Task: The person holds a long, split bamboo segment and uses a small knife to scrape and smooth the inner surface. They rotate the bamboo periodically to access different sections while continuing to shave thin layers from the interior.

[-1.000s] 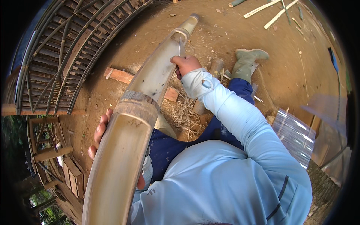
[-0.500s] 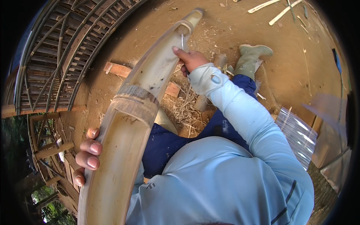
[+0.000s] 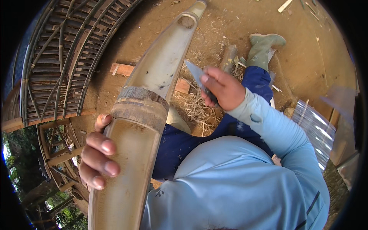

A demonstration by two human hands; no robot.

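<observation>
A long split bamboo culm (image 3: 126, 168) slants up and away from me, its hollow inner side facing up. Ring-like node walls cross it near the middle and near its far end. My left hand (image 3: 99, 151) grips its left edge just below the middle node, fingers curled over the rim and the thumb hidden. In my right hand (image 3: 222, 86) is a knife (image 3: 195, 73), its pointed grey blade angled up and left toward the bamboo's right edge. A small gap seems to separate blade and bamboo. The knife's handle is mostly covered by my fingers.
Thin shavings (image 3: 197, 111) lie on the dirt between my legs, beside a reddish wood block (image 3: 183, 86) and a short log (image 3: 229, 57). A slatted bamboo structure (image 3: 57, 69) stands at the left. A clear corrugated sheet (image 3: 313, 126) lies at the right.
My right hand has drawn the knife back toward me, off the bamboo's far part, and the blade now shows. My left-hand fingers reach further over the rim.
</observation>
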